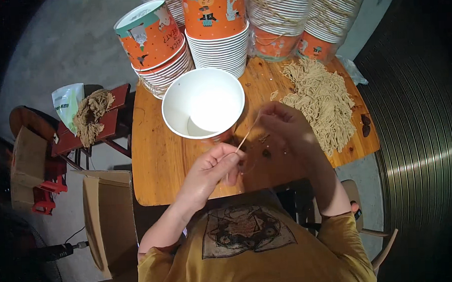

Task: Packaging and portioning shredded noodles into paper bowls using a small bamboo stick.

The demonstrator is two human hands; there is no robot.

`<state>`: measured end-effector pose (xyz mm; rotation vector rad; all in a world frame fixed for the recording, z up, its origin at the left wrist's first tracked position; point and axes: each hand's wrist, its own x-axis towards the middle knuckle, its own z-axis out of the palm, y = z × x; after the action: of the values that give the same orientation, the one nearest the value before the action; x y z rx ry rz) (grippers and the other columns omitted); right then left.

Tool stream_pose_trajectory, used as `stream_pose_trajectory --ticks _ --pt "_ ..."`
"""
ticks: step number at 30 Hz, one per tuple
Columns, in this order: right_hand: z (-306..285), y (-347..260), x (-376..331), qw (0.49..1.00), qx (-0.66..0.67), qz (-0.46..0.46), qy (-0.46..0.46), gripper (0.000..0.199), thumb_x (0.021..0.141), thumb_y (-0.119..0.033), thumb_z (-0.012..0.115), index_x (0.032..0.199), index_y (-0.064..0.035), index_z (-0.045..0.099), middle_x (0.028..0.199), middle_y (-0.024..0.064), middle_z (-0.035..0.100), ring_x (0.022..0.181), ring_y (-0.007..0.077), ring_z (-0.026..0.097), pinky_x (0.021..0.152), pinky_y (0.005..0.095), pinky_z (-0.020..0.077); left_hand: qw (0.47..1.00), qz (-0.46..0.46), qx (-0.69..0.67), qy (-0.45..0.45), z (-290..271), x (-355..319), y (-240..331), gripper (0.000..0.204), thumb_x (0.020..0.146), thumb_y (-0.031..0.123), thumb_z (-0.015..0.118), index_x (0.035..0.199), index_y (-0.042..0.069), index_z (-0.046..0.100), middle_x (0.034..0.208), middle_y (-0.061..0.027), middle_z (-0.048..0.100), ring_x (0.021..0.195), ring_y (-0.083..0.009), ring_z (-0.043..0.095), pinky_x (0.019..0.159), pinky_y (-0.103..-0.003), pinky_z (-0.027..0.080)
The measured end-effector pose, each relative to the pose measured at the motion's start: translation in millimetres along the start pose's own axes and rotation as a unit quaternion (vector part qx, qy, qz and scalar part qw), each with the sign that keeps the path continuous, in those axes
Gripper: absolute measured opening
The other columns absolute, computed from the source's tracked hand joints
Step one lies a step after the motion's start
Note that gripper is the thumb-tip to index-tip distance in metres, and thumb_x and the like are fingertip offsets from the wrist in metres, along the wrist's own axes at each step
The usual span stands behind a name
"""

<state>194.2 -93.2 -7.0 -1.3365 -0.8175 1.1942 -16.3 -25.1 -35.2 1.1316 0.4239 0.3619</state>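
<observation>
A thin tan cord [248,134] stretches taut between my two hands above a wooden table [156,164]. My left hand [214,169] pinches its lower end near the table's front edge. My right hand [281,126] grips the upper end, just right of an empty white paper bucket [203,104] that stands upright on the table. A heap of the same tan cords [321,99] lies on the table right of my right hand.
Stacks of orange-and-white paper buckets [216,35] line the table's far edge, some in clear wrap [301,22]. A red stool [91,124] at the left carries a cord bundle and a green-white bag. Cardboard boxes [106,222] stand at the lower left. A corrugated surface lies to the right.
</observation>
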Motion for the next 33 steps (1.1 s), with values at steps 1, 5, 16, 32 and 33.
stream_pose_trajectory --ticks 1,5,16,32,33 --pt "-6.5 4.7 3.0 1.0 0.005 -0.002 0.006 0.013 0.089 -0.016 0.061 0.093 -0.0036 0.06 0.073 -0.0011 0.058 0.056 0.0037 0.049 0.048 0.0191 0.0385 1.0 0.0 0.001 -0.002 -2.7 -2.2 0.1 0.017 0.098 0.021 0.049 0.101 0.008 0.059 0.076 0.0028 0.057 0.069 -0.003 0.051 0.06 -0.018 0.036" --pt "-13.3 14.5 14.0 0.992 -0.045 -0.067 0.096 0.014 0.09 -0.018 0.06 0.091 -0.0038 0.06 0.068 -0.0015 0.055 0.05 0.0053 0.048 0.043 0.0201 0.0375 0.998 -0.042 0.032 0.045 -14.1 -11.6 -0.8 0.019 0.098 0.02 0.049 0.1 0.006 0.059 0.064 0.0024 0.054 0.056 -0.0036 0.048 0.051 -0.017 0.032" --pt "-21.0 36.8 21.9 0.984 0.179 -0.003 0.019 0.013 0.091 -0.02 0.058 0.089 -0.0071 0.057 0.059 -0.0012 0.052 0.043 0.0052 0.044 0.038 0.0195 0.0343 0.782 0.242 0.532 0.217 1.9 -21.6 -6.9 0.027 0.086 0.005 0.061 0.111 0.001 0.053 0.105 -0.0157 0.051 0.088 -0.0299 0.055 0.078 -0.035 0.045" --pt "-5.0 47.5 9.2 0.98 0.021 -0.119 0.16 0.01 0.093 -0.014 0.056 0.092 -0.0054 0.052 0.06 -0.0004 0.053 0.048 0.0061 0.049 0.044 0.0221 0.0382 0.986 -0.159 -0.052 -0.006 37.1 19.3 -14.6 0.011 0.095 0.01 0.052 0.105 0.005 0.055 0.085 0.0009 0.057 0.07 -0.0051 0.052 0.059 -0.02 0.043" --pt "-10.0 51.0 10.3 0.979 0.022 -0.12 0.162 0.01 0.093 -0.014 0.056 0.092 -0.0054 0.052 0.06 -0.0004 0.053 0.048 0.0061 0.049 0.044 0.0221 0.0382 0.988 -0.155 -0.01 -0.013 32.8 16.6 -12.2 0.01 0.096 0.012 0.052 0.102 0.006 0.057 0.08 0.0022 0.056 0.066 -0.0039 0.05 0.056 -0.019 0.04"
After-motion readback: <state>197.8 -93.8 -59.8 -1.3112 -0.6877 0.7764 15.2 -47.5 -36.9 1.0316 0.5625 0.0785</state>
